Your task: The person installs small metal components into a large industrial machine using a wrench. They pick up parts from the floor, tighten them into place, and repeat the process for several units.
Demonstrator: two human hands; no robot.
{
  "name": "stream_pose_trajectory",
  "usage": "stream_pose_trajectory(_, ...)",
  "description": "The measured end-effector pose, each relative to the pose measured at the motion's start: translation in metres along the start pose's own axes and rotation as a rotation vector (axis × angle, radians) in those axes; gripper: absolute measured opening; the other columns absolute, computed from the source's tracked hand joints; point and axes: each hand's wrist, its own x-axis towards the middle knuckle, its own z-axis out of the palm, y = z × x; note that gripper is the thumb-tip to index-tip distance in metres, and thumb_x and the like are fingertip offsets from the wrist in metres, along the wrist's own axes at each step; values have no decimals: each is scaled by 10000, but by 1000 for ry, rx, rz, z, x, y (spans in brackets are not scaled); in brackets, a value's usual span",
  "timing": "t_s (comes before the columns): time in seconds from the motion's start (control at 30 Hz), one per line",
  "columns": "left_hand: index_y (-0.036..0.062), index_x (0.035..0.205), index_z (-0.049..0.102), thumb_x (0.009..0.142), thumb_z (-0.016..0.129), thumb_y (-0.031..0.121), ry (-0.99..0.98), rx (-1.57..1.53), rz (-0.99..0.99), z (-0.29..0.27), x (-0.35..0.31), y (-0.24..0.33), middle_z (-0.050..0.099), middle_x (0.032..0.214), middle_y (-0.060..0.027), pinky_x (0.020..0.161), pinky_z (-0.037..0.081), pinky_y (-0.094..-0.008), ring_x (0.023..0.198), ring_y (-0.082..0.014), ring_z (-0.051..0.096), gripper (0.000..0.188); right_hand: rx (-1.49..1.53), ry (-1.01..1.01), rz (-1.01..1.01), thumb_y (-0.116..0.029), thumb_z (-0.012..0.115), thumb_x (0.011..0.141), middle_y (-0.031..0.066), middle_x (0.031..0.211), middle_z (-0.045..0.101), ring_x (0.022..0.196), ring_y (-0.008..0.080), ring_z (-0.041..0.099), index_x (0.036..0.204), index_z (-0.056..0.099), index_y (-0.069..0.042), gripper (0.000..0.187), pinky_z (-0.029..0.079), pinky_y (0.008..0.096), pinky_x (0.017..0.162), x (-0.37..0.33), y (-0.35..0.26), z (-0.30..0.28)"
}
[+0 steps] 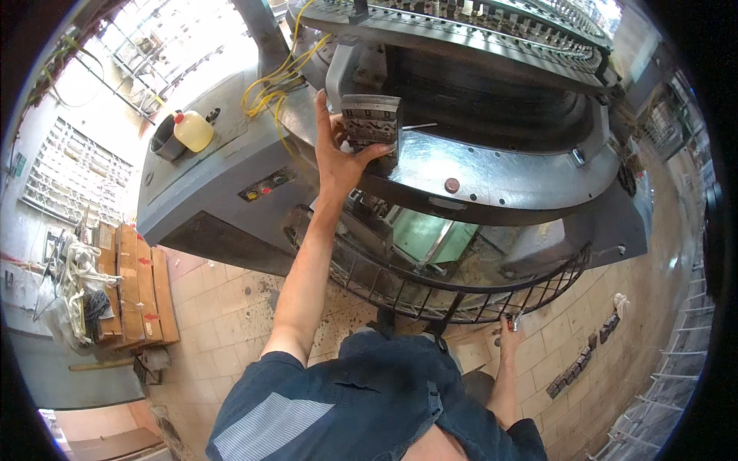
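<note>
My left hand (342,157) reaches up to the big round machine, with its thumb and fingers spread around a dark slotted metal block (372,127). The block stands at the left end of the machine's shiny curved metal plate (484,169). A thin metal rod (420,125) sticks out beside the block's right side. Low on the right, my right hand (507,335) is beside the black curved guard rail (453,306). Its fingers are closed on a small shiny metal piece (514,323), too small to name.
Yellow cables (269,96) hang left of the block. A pale yellow jug (193,131) with a red cap stands on the grey machine arm, above a button panel (266,187). Several dark blocks (573,371) line the tiled floor at right. Cardboard boxes (142,288) stand at left.
</note>
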Motion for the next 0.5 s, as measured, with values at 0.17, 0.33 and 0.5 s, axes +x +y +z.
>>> stream_pose_trajectory(0.17, 50, 1643, 190, 645, 1000, 158, 197, 220, 62, 28, -9, 5, 677, 1035, -99, 877, 556, -346, 935, -207, 687, 1290, 30, -176, 137, -377, 759, 933, 50, 727, 637, 695, 155, 599, 869, 667, 13, 406, 486, 361, 656, -14, 63, 17)
stream_pose_trajectory(0.33, 23, 1634, 199, 702, 973, 156, 202, 211, 58, 31, -10, 18, 658, 1136, -140, 883, 549, -346, 988, -223, 688, 1219, -407, -517, 250, -266, 747, 943, 81, 719, 686, 571, 138, 612, 787, 644, 10, 332, 473, 325, 497, -31, -13, -15)
stream_pose_trajectory(0.5, 74, 1637, 212, 765, 890, 23, 211, -49, 27, 28, -6, 23, 632, 1189, -135, 927, 544, -349, 1079, -228, 669, 1106, -231, -604, -140, -141, 706, 908, 88, 689, 692, 626, 158, 656, 805, 677, 45, 214, 502, 339, 557, -31, -231, -55)
